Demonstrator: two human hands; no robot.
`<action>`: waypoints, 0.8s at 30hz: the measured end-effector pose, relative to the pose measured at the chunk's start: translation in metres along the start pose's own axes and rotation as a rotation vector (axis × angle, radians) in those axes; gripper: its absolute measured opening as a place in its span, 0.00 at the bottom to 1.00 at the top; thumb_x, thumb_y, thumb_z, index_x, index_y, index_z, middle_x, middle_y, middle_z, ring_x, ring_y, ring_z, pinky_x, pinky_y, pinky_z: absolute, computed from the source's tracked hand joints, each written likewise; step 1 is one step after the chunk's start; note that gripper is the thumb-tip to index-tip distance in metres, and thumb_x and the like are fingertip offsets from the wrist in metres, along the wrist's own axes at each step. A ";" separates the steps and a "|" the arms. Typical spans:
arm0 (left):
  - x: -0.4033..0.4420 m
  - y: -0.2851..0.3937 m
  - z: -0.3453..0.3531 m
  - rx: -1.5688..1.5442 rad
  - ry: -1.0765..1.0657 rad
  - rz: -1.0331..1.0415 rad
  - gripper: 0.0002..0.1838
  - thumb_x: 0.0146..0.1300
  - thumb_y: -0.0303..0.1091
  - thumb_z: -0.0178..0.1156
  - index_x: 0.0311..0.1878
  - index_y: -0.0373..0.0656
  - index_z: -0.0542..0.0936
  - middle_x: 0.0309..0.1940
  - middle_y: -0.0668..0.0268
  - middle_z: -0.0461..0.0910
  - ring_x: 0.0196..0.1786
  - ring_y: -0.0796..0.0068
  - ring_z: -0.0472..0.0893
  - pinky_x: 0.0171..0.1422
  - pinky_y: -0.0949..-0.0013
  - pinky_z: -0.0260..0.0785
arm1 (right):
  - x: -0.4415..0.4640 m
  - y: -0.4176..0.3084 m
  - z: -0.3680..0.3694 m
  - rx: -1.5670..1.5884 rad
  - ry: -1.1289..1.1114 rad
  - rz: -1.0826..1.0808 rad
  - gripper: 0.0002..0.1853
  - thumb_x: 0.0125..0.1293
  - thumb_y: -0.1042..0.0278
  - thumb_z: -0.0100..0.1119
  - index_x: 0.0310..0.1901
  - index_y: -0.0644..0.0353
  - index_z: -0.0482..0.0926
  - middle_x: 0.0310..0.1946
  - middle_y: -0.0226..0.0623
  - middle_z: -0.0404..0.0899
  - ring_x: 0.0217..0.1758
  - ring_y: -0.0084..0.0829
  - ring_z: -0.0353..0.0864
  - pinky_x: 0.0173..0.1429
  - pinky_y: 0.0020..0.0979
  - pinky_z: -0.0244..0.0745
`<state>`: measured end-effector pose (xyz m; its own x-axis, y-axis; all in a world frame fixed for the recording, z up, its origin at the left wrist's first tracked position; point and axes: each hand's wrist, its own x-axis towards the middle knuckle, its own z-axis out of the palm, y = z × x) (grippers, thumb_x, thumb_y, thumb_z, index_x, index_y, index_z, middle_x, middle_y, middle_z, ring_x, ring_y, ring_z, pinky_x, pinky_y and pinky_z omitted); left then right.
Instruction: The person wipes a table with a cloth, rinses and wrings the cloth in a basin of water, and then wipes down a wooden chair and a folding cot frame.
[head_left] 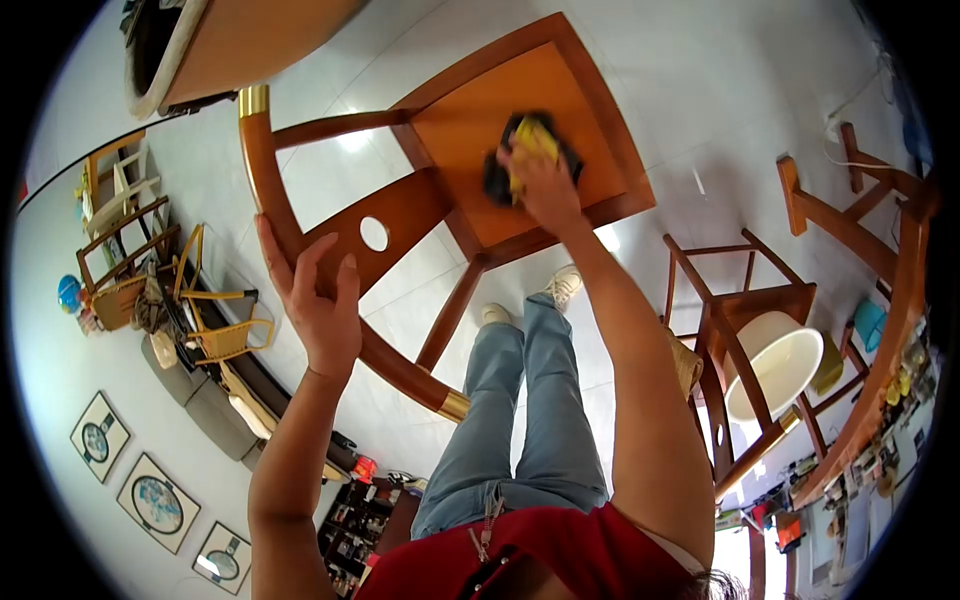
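Note:
A wooden chair (600, 110) with an orange-brown seat and a curved, brass-tipped top rail (400, 368) stands before me. My right hand (545, 185) presses a dark cloth with a yellow part (538, 138) against the seat; motion smears the fingers slightly. Whether the yellow part is a separate cloth I cannot tell. At the chair's back, my left hand (318, 300) rests on the top rail with its fingers spread apart. Between rail and seat runs a back slat (415, 205) with an oval hole.
To the right, a white basin (790, 365) sits on another wooden chair (715, 300), near a wooden table (915, 270) crowded with items. A large brown-sided object (250, 50) stands at upper left. Several chairs (215, 340) and a grey sofa (210, 410) line the left side.

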<state>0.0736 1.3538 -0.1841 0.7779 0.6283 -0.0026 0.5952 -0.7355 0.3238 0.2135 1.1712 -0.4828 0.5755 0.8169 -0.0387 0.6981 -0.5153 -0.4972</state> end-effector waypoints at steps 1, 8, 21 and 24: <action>0.000 -0.001 0.000 -0.015 0.005 -0.008 0.13 0.60 0.27 0.64 0.49 0.42 0.82 0.80 0.52 0.47 0.81 0.49 0.51 0.78 0.58 0.51 | 0.027 0.004 -0.002 -0.006 0.058 0.080 0.38 0.63 0.64 0.60 0.75 0.37 0.60 0.77 0.28 0.55 0.80 0.40 0.50 0.79 0.52 0.49; 0.001 0.001 0.000 -0.131 0.011 -0.046 0.13 0.60 0.26 0.65 0.49 0.41 0.82 0.80 0.52 0.48 0.80 0.50 0.52 0.77 0.59 0.53 | 0.113 -0.035 0.039 -0.125 -0.119 -0.128 0.35 0.64 0.62 0.61 0.73 0.39 0.63 0.77 0.29 0.54 0.81 0.40 0.48 0.80 0.47 0.49; -0.003 -0.010 0.006 -0.242 0.092 -0.021 0.30 0.77 0.46 0.45 0.76 0.41 0.58 0.81 0.55 0.43 0.82 0.54 0.46 0.81 0.56 0.45 | -0.040 -0.094 -0.006 1.385 -0.267 0.515 0.23 0.71 0.73 0.50 0.68 0.51 0.70 0.58 0.33 0.76 0.65 0.29 0.69 0.68 0.32 0.64; -0.005 -0.008 0.005 -0.362 0.156 -0.023 0.32 0.77 0.48 0.46 0.76 0.40 0.57 0.80 0.50 0.44 0.81 0.49 0.48 0.80 0.54 0.47 | -0.001 -0.146 -0.085 1.924 -0.282 0.507 0.24 0.76 0.71 0.46 0.72 0.50 0.65 0.61 0.31 0.72 0.64 0.26 0.68 0.71 0.27 0.60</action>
<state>0.0664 1.3550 -0.1917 0.7087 0.6950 0.1214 0.4809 -0.6017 0.6377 0.1469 1.2233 -0.3364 0.3321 0.8232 -0.4605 -0.8664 0.0732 -0.4939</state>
